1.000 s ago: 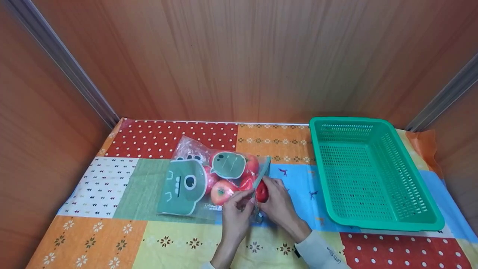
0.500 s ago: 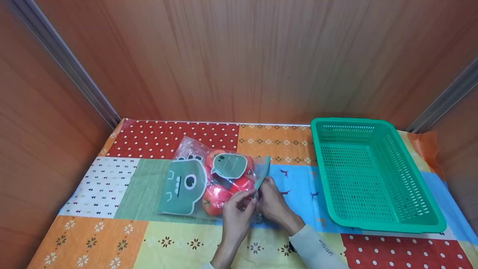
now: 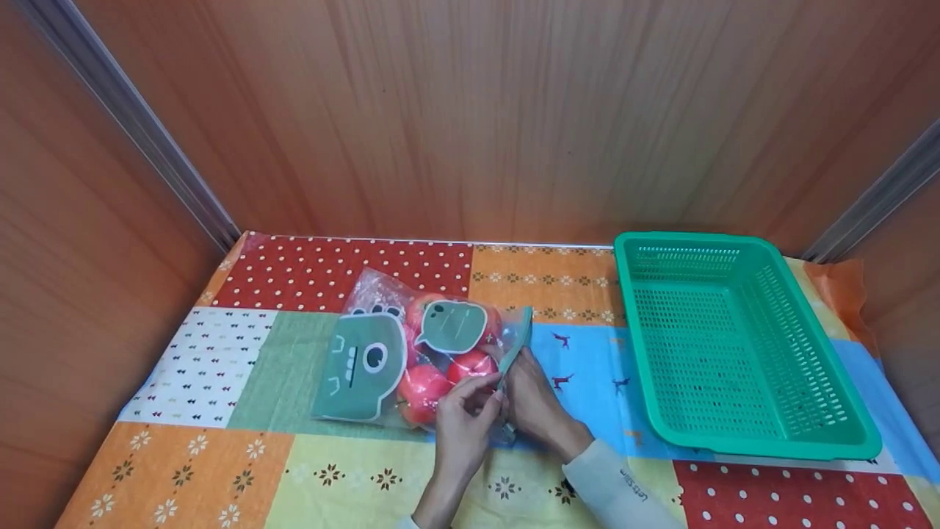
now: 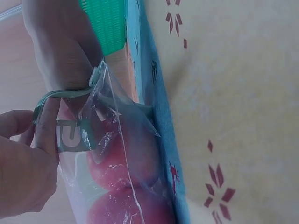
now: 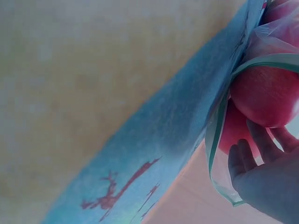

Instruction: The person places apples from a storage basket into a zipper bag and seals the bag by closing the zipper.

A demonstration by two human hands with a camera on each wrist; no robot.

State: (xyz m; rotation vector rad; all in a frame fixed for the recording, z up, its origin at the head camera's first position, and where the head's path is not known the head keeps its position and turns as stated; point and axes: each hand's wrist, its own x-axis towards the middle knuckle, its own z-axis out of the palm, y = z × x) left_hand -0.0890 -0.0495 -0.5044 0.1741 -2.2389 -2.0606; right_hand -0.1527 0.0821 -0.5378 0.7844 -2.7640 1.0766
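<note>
A clear zip bag [image 3: 360,367] with a green monster print lies on its side, its green-edged mouth facing right. Several red apples [image 3: 424,389] are inside it. My left hand [image 3: 461,430] pinches the green zip strip [image 4: 70,94] between thumb and fingers, holding the mouth apart. Through that mouth reaches my right hand [image 3: 540,404]. In the right wrist view, its loosely extended fingers [image 5: 264,140] touch the underside of an apple [image 5: 266,95] just within the bag. The right fingertips are partly hidden by the bag in the head view.
To the right stands a green plastic basket [image 3: 778,448] with perforated walls and nothing in it. A patchwork tablecloth [image 3: 352,477] covers the table. Wood-look panels [image 3: 470,125] close off the back and both sides.
My right hand has moved left into the bag mouth, pushing in an apple that was at the opening. The apples inside have shifted left and nearer me. My left hand keeps its hold.
</note>
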